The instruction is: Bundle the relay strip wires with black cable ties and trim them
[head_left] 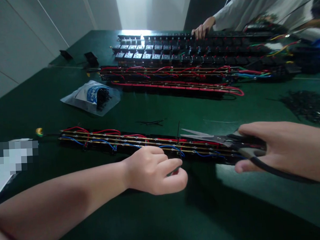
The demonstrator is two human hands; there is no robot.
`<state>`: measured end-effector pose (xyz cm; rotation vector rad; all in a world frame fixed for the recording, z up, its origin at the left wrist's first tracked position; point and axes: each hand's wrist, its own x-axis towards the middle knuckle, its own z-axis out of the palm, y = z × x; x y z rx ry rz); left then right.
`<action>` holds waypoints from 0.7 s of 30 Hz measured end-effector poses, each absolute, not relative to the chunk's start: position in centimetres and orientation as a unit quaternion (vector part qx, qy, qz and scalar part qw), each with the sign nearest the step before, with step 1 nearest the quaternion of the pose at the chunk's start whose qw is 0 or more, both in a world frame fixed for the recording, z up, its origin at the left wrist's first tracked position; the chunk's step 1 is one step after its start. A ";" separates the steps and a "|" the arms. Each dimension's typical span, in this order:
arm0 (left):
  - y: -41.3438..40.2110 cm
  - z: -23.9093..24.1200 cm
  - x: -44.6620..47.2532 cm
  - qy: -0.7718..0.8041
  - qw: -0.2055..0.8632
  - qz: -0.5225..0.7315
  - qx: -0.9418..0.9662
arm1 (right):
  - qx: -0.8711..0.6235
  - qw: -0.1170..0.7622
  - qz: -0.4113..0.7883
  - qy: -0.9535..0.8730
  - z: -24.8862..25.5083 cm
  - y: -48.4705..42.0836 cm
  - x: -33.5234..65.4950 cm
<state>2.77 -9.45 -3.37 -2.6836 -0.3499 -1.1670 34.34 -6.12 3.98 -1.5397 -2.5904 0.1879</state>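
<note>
Where the wired busbar strip (147,140) lies along the green table (143,219), expect it long and stiff, perhaps moderately heavy; hold its black sides, sparing the exposed brass bars (129,139) and soft red leads (107,130). Beyond the strip's left part: clear bag (81,98) of black ties, likely light, slippery. At its near edge, mid-length: your left hand (157,171), fingers curled nearly closed; can't tell if anything's pinched. Above it, a thin cable tie (178,129) stands up. Over its right part: your right hand (283,146), wrapped round the scissors (220,140), blades slightly parted.
</note>
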 end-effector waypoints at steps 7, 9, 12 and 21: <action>-9.5 -3.2 3.0 -0.120 0.095 -0.369 -0.917 | -0.546 -0.114 0.110 -0.822 3.8 -6.4 32.2; -9.4 -3.1 2.9 -0.115 0.093 -0.364 -0.920 | -0.557 -0.134 0.110 -0.812 3.9 -6.6 31.5; -9.3 -3.1 2.8 -0.107 0.090 -0.360 -0.922 | -0.553 -0.139 0.102 -0.815 3.7 -6.6 31.0; -9.3 -3.3 2.9 -0.107 0.097 -0.358 -0.923 | -0.542 -0.144 0.107 -0.821 4.1 -6.2 30.7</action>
